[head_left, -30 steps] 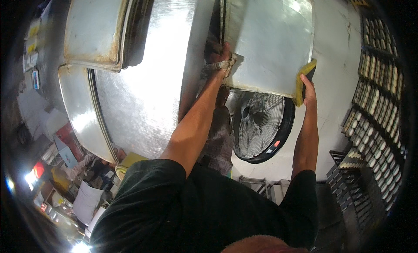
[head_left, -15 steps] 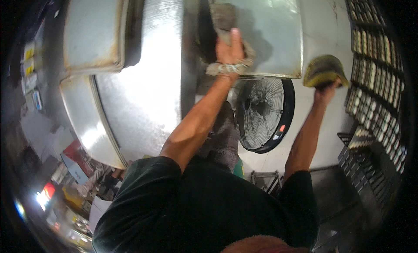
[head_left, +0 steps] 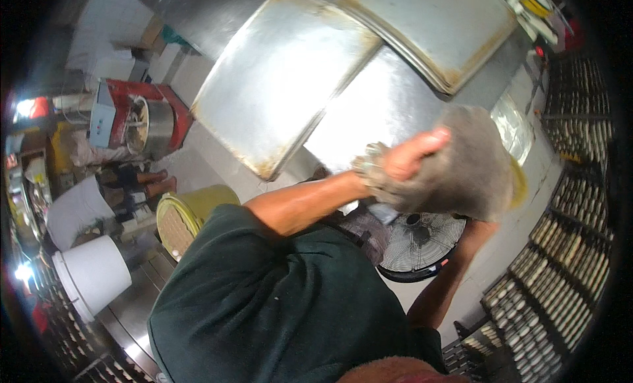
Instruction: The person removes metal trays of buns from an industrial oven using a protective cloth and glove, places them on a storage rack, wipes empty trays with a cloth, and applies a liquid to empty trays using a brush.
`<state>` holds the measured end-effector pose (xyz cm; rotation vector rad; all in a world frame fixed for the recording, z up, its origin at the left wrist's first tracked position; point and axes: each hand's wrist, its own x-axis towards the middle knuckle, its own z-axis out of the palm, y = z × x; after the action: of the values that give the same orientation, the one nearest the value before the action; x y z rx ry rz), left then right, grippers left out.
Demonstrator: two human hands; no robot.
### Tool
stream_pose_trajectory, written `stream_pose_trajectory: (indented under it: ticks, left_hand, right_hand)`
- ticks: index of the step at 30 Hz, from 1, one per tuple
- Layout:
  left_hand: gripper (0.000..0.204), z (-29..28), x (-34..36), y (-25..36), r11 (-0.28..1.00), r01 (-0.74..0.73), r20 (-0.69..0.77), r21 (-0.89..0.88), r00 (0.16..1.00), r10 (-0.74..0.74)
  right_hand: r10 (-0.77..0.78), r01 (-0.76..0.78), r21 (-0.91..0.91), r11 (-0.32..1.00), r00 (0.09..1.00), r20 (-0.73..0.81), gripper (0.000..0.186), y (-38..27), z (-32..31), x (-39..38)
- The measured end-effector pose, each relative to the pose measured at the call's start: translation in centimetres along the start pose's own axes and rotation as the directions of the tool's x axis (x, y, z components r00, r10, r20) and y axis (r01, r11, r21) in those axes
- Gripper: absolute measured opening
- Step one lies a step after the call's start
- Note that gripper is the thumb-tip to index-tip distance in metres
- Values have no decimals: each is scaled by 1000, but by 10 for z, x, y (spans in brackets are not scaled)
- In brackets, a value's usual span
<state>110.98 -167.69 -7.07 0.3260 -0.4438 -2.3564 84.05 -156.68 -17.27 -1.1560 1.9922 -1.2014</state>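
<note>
My left hand is at right of centre, thumb raised, its fingers hidden behind a grey-brown cloth pad that it holds. A twisted cloth band circles that wrist. My right hand is just below and behind this pad, its fingers covered. Past the grey pad shows the edge of a yellow-green cloth pad at the right hand. Ahead lie flat metal trays with browned rims: one tray at the left, another farther right, with a bright metal surface between them.
A round black fan stands on the floor below my hands. Racks filled with rows of pale pieces line the right. At left are a red mixer with a steel bowl, a yellow bucket, a white bucket and a person's legs.
My view has turned, and both trays now lie ahead. My left hand has lifted off the tray with the grey pad. Both hands have come together at the right.
</note>
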Motion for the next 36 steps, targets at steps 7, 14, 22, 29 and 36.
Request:
stream_pose_trajectory:
  ticks: [7, 14, 22, 29, 36]
  left_hand:
    - [49, -60, -246, 167, 777, -620, -315, 106, 720, 618]
    - [56, -212, -354, 185, 624, -719, -736, 306, 238, 634]
    - [50, -333, -292, 158, 864, -463, -629, 197, 616, 474]
    - [40, -255, -321, 111, 762, -44, -636, 646, 522, 569]
    - [31, -127, -402, 120, -579, 580, -436, 572, 814, 384]
  right_hand:
    - [-331, 536, -622, 571, 844, 422, 71, -106, 173, -40]
    - [-417, 471, -610, 637, 876, 242, 50, -110, 209, -45]
    - [-436, 569, -398, 719, 816, 380, 45, -134, 227, -125]
    - [428, -627, 365, 688, 757, 494, 54, -151, 226, -169]
    - [296, -857, 438, 270, 507, 810, 61, -164, 244, -182]
